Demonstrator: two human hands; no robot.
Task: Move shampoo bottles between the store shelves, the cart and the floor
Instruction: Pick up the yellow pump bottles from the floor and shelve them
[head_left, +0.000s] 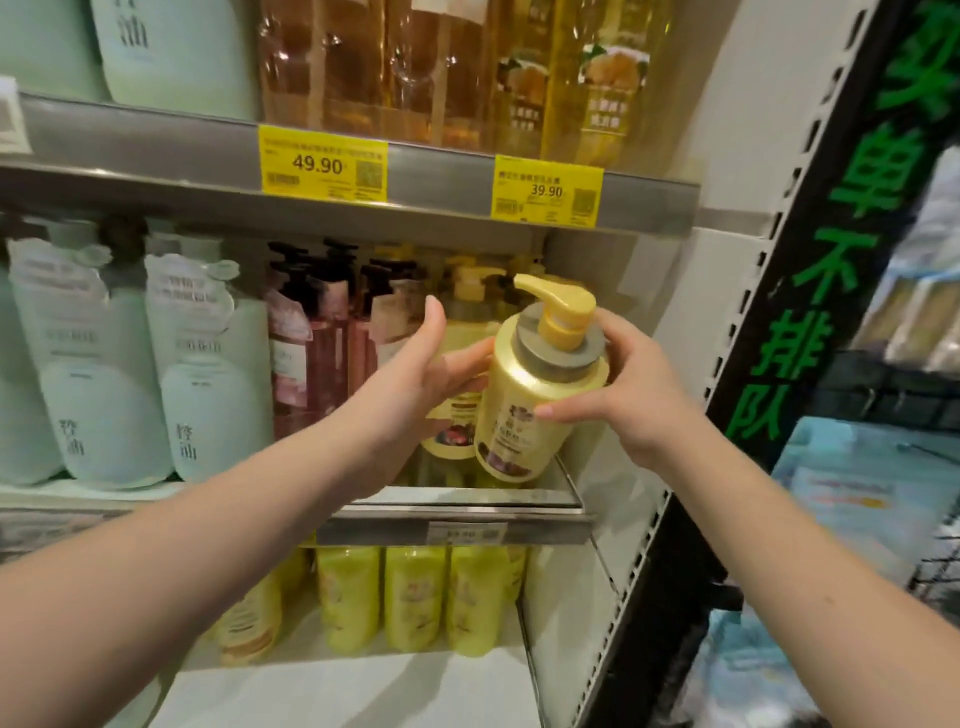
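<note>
A gold-yellow shampoo bottle (530, 395) with a yellow pump top is tilted toward me at the right end of the middle shelf (467, 512). My right hand (634, 384) grips it around the shoulder, thumb across the front label. My left hand (431, 379) reaches in beside it and wraps a second yellow bottle (452, 415) standing just behind and to the left. More yellow pump bottles (467, 291) stand farther back in the same row.
Pink bottles (322, 348) and pale green bottles (192, 364) fill the shelf to the left. Yellow bottles (410, 603) line the lower shelf. Amber packs sit on the top shelf above price tags (323, 167). A black post with green characters (810, 322) stands at right.
</note>
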